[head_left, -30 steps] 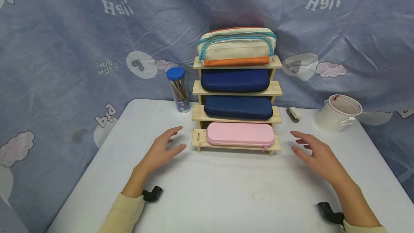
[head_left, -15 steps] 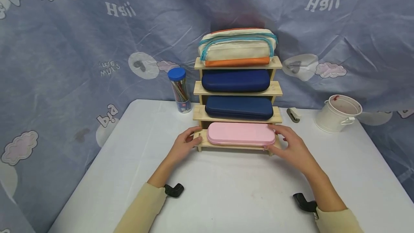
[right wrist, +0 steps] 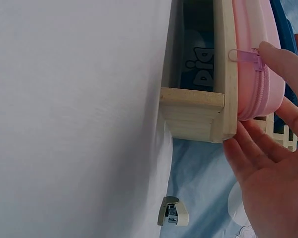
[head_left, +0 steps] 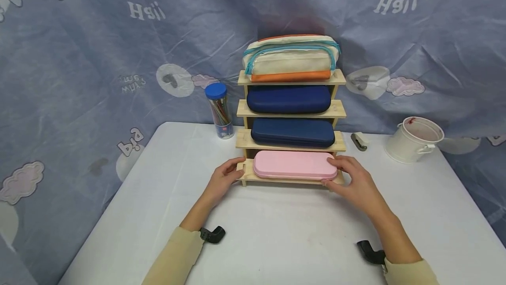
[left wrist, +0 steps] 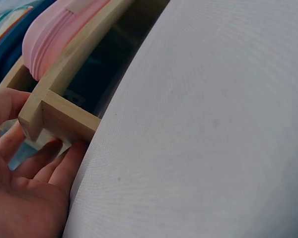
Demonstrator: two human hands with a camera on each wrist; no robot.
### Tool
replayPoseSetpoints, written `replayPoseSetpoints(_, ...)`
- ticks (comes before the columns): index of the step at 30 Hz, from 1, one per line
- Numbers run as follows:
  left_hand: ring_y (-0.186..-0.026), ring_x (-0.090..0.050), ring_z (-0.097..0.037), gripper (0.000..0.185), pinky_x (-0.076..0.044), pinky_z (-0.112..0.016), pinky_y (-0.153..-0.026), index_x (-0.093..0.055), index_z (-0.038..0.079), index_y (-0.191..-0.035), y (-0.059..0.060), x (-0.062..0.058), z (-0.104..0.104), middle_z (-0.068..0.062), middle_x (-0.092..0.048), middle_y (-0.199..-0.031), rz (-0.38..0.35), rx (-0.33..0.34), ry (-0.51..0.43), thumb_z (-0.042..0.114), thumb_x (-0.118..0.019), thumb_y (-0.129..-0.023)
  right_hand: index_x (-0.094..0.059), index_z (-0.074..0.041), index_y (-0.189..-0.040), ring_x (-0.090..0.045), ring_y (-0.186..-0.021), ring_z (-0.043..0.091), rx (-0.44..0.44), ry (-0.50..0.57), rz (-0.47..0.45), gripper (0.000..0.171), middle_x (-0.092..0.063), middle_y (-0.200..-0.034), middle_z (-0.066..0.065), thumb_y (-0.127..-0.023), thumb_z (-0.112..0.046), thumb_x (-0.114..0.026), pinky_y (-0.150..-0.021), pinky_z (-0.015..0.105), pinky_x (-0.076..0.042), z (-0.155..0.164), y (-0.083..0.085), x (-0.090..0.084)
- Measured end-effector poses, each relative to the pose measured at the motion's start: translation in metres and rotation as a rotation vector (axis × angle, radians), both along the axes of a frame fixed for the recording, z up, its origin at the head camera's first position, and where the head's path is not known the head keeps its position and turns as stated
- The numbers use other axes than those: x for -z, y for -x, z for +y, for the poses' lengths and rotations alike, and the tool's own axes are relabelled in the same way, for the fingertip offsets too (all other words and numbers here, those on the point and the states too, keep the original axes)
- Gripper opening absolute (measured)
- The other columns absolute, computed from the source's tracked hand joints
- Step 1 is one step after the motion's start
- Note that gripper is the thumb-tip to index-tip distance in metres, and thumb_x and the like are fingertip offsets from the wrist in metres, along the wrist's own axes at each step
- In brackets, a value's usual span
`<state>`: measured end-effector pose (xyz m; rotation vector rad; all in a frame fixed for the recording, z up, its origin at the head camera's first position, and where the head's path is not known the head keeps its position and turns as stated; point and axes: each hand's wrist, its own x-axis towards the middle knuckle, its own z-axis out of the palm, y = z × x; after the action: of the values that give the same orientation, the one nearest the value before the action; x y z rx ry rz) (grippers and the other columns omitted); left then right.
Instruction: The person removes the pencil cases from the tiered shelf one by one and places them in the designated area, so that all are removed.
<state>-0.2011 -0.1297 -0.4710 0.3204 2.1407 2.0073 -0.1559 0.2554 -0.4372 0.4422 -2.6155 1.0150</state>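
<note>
As reaching becomes holding, the left hand [head_left: 222, 178] grips the rack [head_left: 243, 139] (eight o'clock), the right hand [head_left: 356, 183] the pink case [head_left: 292, 165] (four).

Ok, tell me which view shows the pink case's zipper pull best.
The right wrist view: the zipper pull appears close up, loop visible. Head: I can't make it out. Left wrist: none of it shows.
</note>
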Motion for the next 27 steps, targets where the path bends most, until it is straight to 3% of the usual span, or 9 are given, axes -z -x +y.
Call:
replayPoseSetpoints(4, -0.121, -0.052, -0.022, 0.040, -0.048, -0.031, -0.092, -0.055, 0.007, -0.134, -0.001, 0.001, 0.000, -0.013, -0.051, -0.137, -0.003, -0.001, -0.001, 0.011, -0.061, -0.095, -0.062, -0.012, -0.126, -0.051, -0.118, 0.024, 0.001, 0.023, 0.026, 0.061, -0.051, -0.133, 0.006, -0.071, -0.024, -0.087, -0.092, 0.011, -0.038, -0.002, -0.001, 0.004)
replayPoseSetpoints(9, -0.120, -0.053, -0.023, 0.040, -0.049, -0.031, -0.091, -0.055, 0.007, -0.134, -0.001, 0.002, -0.001, -0.013, -0.051, -0.136, 0.008, -0.005, -0.016, 0.010, -0.061, -0.095, -0.062, -0.009, -0.121, -0.051, -0.118, 0.024, -0.004, 0.056, 0.034, 0.060, -0.050, -0.135, 0.005, -0.069, -0.023, -0.089, -0.091, 0.015, -0.042, -0.005, -0.001, 0.008)
replayPoseSetpoints(17, -0.123, -0.051, -0.021, 0.040, -0.048, -0.031, -0.093, -0.055, 0.007, -0.134, 0.000, 0.002, 0.001, -0.012, -0.051, -0.137, 0.004, -0.002, -0.015, 0.011, -0.061, -0.095, -0.055, -0.006, -0.106, -0.048, -0.117, 0.024, -0.036, 0.131, 0.070, 0.059, -0.050, -0.129, 0.010, -0.060, -0.006, -0.092, -0.088, 0.010, -0.042, -0.008, 0.002, 0.011)
replayPoseSetpoints(27, -0.121, -0.052, -0.021, 0.040, -0.049, -0.031, -0.092, -0.054, 0.007, -0.135, -0.003, -0.001, 0.001, -0.012, -0.052, -0.136, 0.002, -0.006, -0.001, 0.011, -0.061, -0.095, -0.061, -0.022, -0.125, -0.046, -0.123, 0.025, -0.020, 0.076, -0.012, 0.065, -0.049, -0.135, 0.003, -0.067, -0.028, -0.090, -0.095, 0.009, -0.033, -0.008, -0.001, 0.011)
